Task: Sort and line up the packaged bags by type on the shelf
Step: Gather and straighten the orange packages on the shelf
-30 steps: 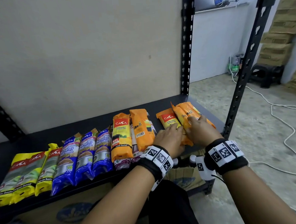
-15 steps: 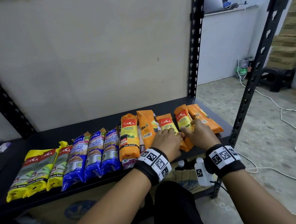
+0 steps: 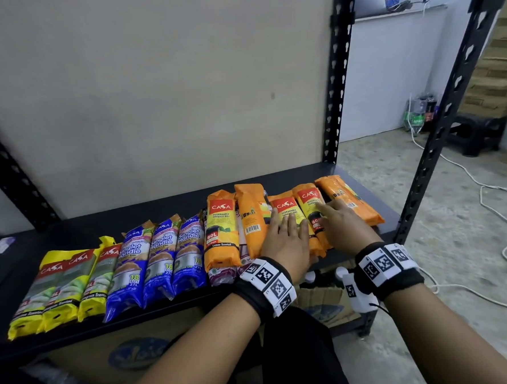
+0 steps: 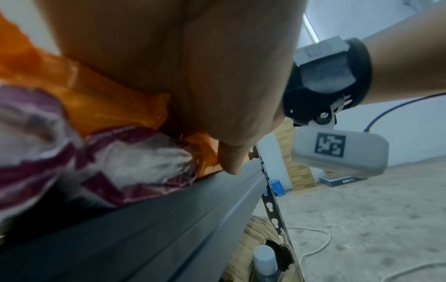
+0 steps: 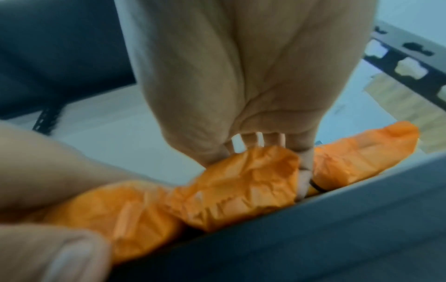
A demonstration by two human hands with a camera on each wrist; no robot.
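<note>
Three yellow bags, three blue bags and several orange bags lie side by side on the black shelf. My left hand lies flat, fingers straight, on the third orange bag. Beside it, my right hand rests flat on the fourth orange bag, touching the tilted fifth orange bag. In the right wrist view a finger sits between two orange bag ends. A purple-and-white bag lies under the orange ones at the shelf's front edge.
Black slotted uprights frame the shelf's right end. A cardboard box with bottles sits below the shelf. White cables trail over the concrete floor, and stacked cartons and a black stool stand at the far right.
The loose orange bags at the right end have been pushed left and straightened into the row. Both hands moved with them and now lie flatter on top.
</note>
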